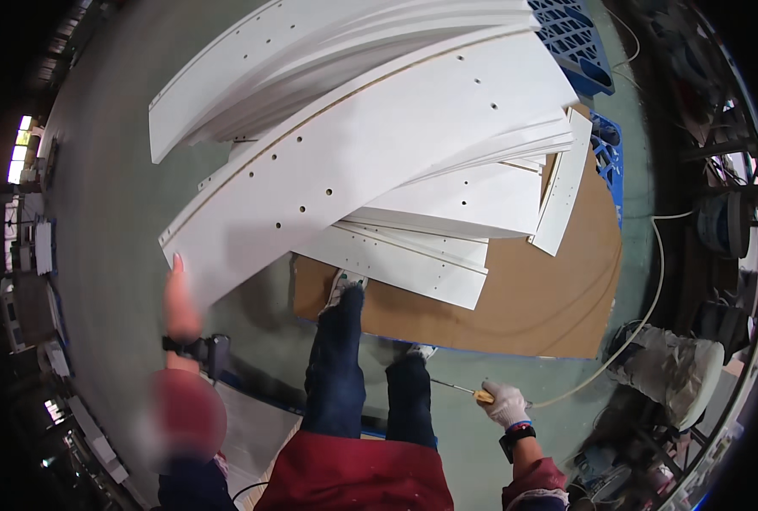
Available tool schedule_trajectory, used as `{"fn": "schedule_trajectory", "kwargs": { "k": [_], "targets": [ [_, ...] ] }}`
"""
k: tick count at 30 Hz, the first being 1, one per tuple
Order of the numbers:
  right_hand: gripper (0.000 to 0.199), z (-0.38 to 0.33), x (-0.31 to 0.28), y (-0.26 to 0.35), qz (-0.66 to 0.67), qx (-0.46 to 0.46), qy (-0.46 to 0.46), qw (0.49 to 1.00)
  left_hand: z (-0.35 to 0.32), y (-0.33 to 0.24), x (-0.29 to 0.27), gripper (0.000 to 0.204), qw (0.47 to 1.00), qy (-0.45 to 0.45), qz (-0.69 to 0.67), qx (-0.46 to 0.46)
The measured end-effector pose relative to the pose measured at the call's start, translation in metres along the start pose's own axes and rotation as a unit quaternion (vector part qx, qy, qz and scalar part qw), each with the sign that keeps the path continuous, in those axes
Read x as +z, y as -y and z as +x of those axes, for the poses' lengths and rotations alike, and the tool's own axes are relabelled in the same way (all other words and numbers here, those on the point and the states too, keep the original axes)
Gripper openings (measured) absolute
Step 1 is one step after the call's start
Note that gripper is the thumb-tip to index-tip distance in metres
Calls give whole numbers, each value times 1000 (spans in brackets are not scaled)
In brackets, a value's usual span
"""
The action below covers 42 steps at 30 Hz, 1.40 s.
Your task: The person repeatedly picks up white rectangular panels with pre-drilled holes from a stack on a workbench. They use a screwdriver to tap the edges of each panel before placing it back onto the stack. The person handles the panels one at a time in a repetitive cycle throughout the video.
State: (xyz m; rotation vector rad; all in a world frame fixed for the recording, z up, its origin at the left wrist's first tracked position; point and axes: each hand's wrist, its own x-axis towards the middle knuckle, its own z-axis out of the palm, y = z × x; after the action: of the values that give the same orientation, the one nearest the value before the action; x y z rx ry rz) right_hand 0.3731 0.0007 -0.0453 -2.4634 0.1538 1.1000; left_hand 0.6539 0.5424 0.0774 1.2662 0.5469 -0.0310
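Note:
A long white board (379,140) with several drilled holes and a brown groove along its far edge lies slantwise over a stack. My bare left hand (181,302) grips this board at its near left end. The thumb rests on the top face, and the other fingers are hidden below. Low on the right, my gloved right hand (505,404) is closed round the yellow handle of an air blow gun (483,396). Its thin metal nozzle points left toward my leg, and a pale hose (637,328) runs from it up to the right.
More white boards (456,198) are piled crookedly beneath, partly on a brown cardboard sheet (549,315). Blue plastic pallets (605,149) show at the far right. A plastic-wrapped round object (668,375) stands at the right. My feet are at the cardboard's near edge.

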Motion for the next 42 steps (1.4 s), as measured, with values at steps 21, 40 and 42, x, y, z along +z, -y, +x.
{"fn": "schedule_trajectory", "kwargs": {
  "k": [21,40,42],
  "targets": [
    [24,30,11,18,-9,-15,1,1000,74,-25,11,48,993,-24,48,-108],
    [24,35,30,23,-15,-1,28,999,68,-14,63,47,973,67,157,-153],
    [24,36,29,23,-15,-6,18,1000,54,-6,66,53,957,12,127,-260]
  ]
}}
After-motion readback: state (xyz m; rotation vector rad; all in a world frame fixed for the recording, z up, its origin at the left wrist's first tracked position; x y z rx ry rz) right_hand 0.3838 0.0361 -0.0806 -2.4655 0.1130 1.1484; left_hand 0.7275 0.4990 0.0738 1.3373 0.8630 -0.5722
